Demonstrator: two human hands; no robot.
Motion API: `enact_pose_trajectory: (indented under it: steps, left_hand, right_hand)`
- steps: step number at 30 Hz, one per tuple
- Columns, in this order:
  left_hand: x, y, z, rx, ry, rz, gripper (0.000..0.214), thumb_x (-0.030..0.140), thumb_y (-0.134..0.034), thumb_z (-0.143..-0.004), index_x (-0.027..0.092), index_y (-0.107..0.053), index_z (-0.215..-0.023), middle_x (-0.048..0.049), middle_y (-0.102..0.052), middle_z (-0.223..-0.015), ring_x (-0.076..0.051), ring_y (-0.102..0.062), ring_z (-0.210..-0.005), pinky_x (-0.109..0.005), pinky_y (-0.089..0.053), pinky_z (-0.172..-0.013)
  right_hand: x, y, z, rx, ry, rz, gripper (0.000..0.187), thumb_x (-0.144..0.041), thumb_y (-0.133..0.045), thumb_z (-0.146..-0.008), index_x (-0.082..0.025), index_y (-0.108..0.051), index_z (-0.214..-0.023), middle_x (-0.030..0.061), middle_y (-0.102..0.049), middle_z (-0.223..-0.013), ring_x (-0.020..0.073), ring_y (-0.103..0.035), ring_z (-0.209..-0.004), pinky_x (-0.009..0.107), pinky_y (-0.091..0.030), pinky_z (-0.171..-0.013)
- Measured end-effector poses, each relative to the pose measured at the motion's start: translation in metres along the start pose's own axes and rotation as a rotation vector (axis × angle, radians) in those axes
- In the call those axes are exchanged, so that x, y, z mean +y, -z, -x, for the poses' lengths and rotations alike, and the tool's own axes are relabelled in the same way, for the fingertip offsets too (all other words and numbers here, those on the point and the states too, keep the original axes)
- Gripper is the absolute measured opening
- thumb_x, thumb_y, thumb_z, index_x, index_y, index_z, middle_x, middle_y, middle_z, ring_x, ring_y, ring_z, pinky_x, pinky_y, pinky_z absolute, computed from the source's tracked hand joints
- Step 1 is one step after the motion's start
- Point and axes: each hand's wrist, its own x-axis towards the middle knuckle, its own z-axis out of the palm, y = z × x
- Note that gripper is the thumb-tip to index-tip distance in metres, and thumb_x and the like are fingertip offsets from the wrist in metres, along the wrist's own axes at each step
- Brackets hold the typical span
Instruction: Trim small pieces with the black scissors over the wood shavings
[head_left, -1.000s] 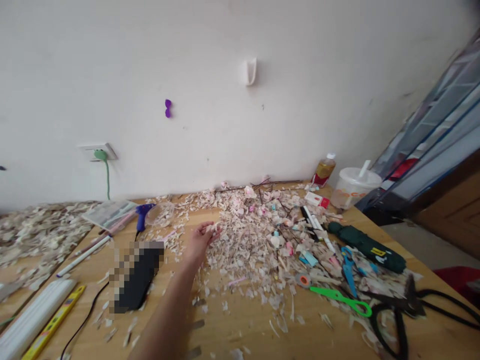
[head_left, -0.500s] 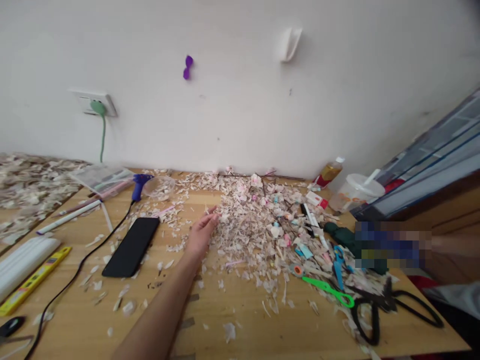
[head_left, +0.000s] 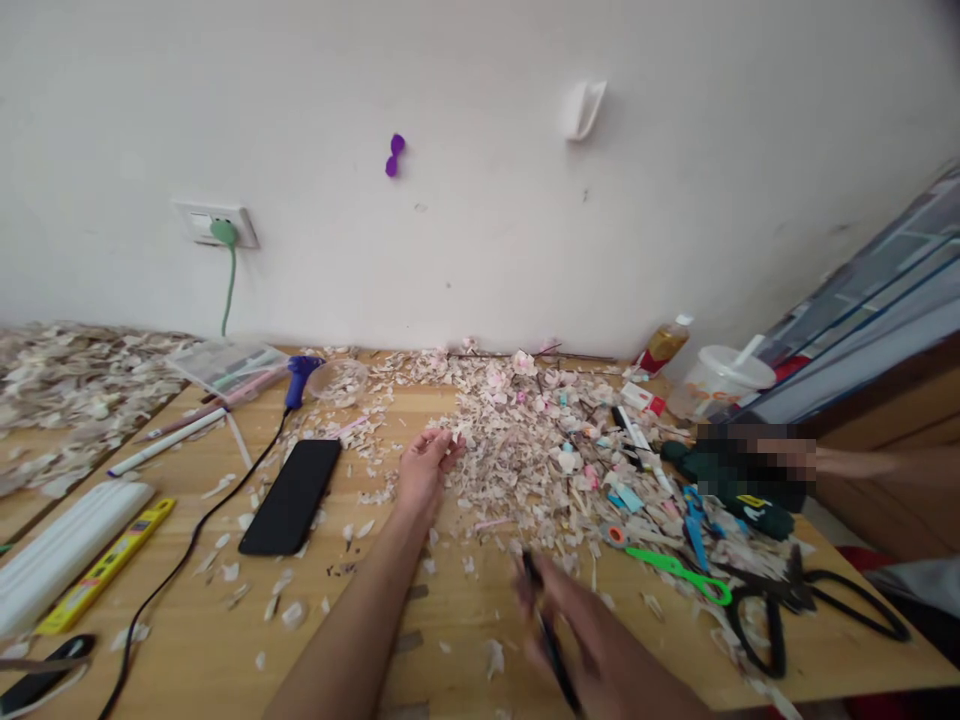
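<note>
Left-hand grip [head_left: 427, 465]: fingers drawn together at the near left edge of a heap of pale petal scraps [head_left: 517, 460]; whether a scrap is pinched between the tips, I cannot tell. Closer to the camera, the right-hand grip [head_left: 581, 635] is blurred, its fingers clamped on a slender black tool [head_left: 556, 660] that slants over the wooden worktop [head_left: 420, 402], just short of the heap. The tool's exact kind is too blurred to make out.

The heap spreads over the middle of the worktop, with pink artificial blossoms [head_left: 498, 382] at its back, near the wall. Left of the left forearm lie a black smartphone [head_left: 291, 497] and, behind it, a blue glue gun [head_left: 301, 378] with a black cord [head_left: 191, 545], beside a clear shallow dish [head_left: 337, 382]. A white-barrelled pen [head_left: 169, 440] lies farther left.

On the right are blue-handled scissors [head_left: 695, 535], a bright-green tool [head_left: 679, 570] and large black scissors [head_left: 801, 585]. A dark-green folded umbrella [head_left: 731, 490] lies behind them; a co-worker's forearm [head_left: 859, 468] reaches in over it from the right, the hand masked by pixelation. A lidded cup with a straw [head_left: 720, 380] and a bottle [head_left: 665, 345] stand at the back right.
</note>
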Motion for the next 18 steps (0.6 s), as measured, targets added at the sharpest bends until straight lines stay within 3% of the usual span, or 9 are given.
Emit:
enact_pose_trajectory:
  steps: [2, 4, 7, 14, 18]
  left_hand:
    - [0.002, -0.003, 0.004, -0.024, 0.031, 0.103, 0.023, 0.029, -0.079, -0.064, 0.017, -0.063, -0.075, -0.0040, -0.069, -0.085, -0.018, -0.064, -0.092, -0.033, -0.047, -0.088]
    - [0.004, -0.005, 0.007, -0.031, 0.049, 0.162, 0.021, 0.029, -0.078, -0.067, 0.018, -0.064, -0.078, -0.0047, -0.069, -0.092, -0.016, -0.063, -0.095, -0.030, -0.047, -0.089]
    - [0.004, -0.005, 0.009, -0.018, 0.072, 0.183, 0.020, 0.032, -0.076, -0.070, 0.019, -0.067, -0.082, -0.0040, -0.069, -0.090, -0.014, -0.063, -0.087, -0.027, -0.047, -0.085]
    - [-0.006, 0.005, 0.004, 0.006, 0.009, -0.065, 0.026, 0.037, -0.074, -0.070, 0.017, -0.070, -0.086, -0.0061, -0.068, -0.101, -0.015, -0.061, -0.086, -0.026, -0.046, -0.079]
    - [-0.010, 0.007, 0.003, 0.021, -0.007, -0.225, 0.028, 0.040, -0.073, -0.070, 0.017, -0.070, -0.085, -0.0041, -0.068, -0.085, -0.014, -0.060, -0.075, -0.025, -0.046, -0.072]
  right_hand:
    - [0.002, -0.002, -0.054, 0.043, 0.036, 0.112, 0.024, -0.041, -0.046, -0.090, -0.021, -0.053, -0.102, 0.0057, -0.061, -0.087, 0.0178, -0.056, -0.080, 0.029, -0.045, -0.074]
    - [0.005, -0.008, -0.102, 0.144, 0.076, 0.229, 0.021, -0.037, -0.050, -0.086, -0.020, -0.051, -0.099, 0.0056, -0.060, -0.087, 0.0186, -0.055, -0.078, 0.029, -0.043, -0.071]
    - [0.013, -0.020, -0.145, 0.241, 0.064, 0.281, 0.022, -0.037, -0.050, -0.085, -0.019, -0.050, -0.097, 0.0067, -0.060, -0.090, 0.0188, -0.056, -0.078, 0.027, -0.041, -0.069]
    - [0.023, -0.025, -0.156, 0.210, 0.121, 0.296, 0.015, -0.033, -0.051, -0.084, -0.021, -0.053, -0.092, 0.0033, -0.062, -0.081, 0.0170, -0.057, -0.075, 0.024, -0.037, -0.065]
    - [0.029, -0.025, -0.157, 0.239, 0.093, 0.298, 0.012, -0.029, -0.048, -0.085, -0.021, -0.056, -0.092, 0.0040, -0.066, -0.083, 0.0179, -0.060, -0.075, 0.024, -0.036, -0.064]
